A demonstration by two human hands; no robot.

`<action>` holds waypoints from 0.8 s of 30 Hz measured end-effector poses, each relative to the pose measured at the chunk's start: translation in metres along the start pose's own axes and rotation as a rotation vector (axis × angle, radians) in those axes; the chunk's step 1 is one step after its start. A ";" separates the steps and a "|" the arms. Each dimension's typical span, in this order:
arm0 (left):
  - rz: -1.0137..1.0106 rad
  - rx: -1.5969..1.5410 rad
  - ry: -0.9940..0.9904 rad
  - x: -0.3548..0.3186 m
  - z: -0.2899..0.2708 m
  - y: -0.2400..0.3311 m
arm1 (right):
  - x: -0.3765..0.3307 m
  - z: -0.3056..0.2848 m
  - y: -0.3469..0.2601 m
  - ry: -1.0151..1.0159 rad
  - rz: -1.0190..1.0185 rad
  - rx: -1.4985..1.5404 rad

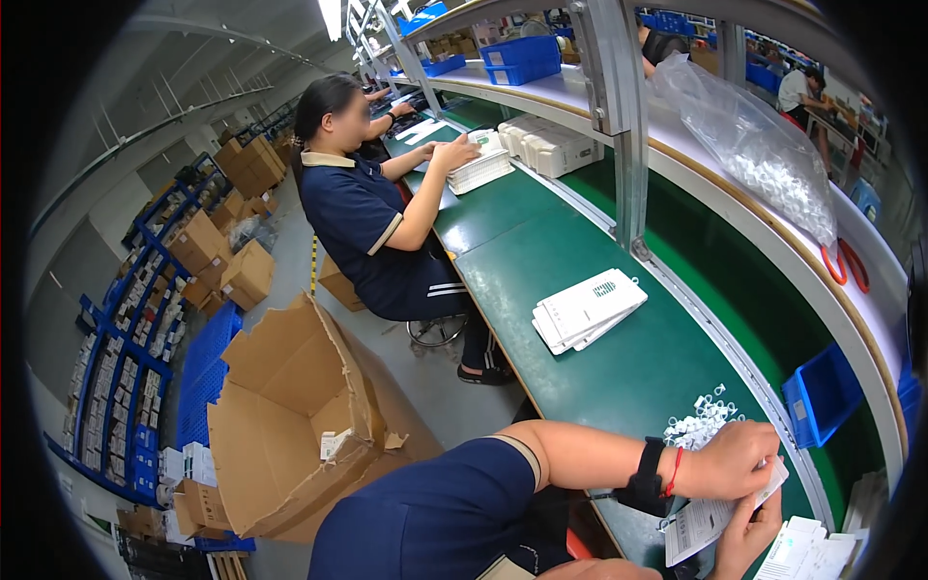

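My left hand [737, 460] grips the top of a white printed paper sheet [704, 519] over the green workbench [619, 367]. It wears a black wristband and a red string. My right hand [746, 536] holds the same sheet from below, at the frame's lower edge. A heap of small white plastic clips [698, 423] lies just beyond my left hand. White cartons [808, 553] sit beside my right hand.
A stack of flat white boxes [586, 309] lies further up the bench. A blue bin [822, 394] sits on the conveyor lane, a clear bag of white parts [764, 150] on the shelf. A seated co-worker [372, 217] handles a white tray [478, 170]. An open cardboard box [290, 416] stands on the floor.
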State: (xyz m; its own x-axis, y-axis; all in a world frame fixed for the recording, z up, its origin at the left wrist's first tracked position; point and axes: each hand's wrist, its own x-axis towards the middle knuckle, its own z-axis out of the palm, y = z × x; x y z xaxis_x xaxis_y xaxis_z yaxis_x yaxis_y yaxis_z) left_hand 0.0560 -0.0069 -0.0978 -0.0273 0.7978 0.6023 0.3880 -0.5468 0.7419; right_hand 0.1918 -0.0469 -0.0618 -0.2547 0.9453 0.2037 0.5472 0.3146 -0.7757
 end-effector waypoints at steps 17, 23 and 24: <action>0.019 -0.201 -0.063 0.010 -0.005 -0.007 | -0.001 -0.011 0.019 -0.025 0.144 0.817; 0.193 -0.298 -0.306 0.014 -0.017 0.001 | -0.008 -0.012 0.071 0.004 0.123 0.711; 0.214 -0.314 -0.317 0.014 -0.016 0.002 | -0.006 -0.011 0.071 0.031 0.117 0.700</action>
State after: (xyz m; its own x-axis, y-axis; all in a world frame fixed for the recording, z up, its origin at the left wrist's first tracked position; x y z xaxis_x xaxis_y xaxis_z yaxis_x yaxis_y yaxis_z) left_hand 0.0412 -0.0013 -0.0832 0.3235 0.6702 0.6679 0.0561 -0.7182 0.6935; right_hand 0.2410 -0.0293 -0.1121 -0.1971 0.9748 0.1047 -0.0736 0.0918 -0.9931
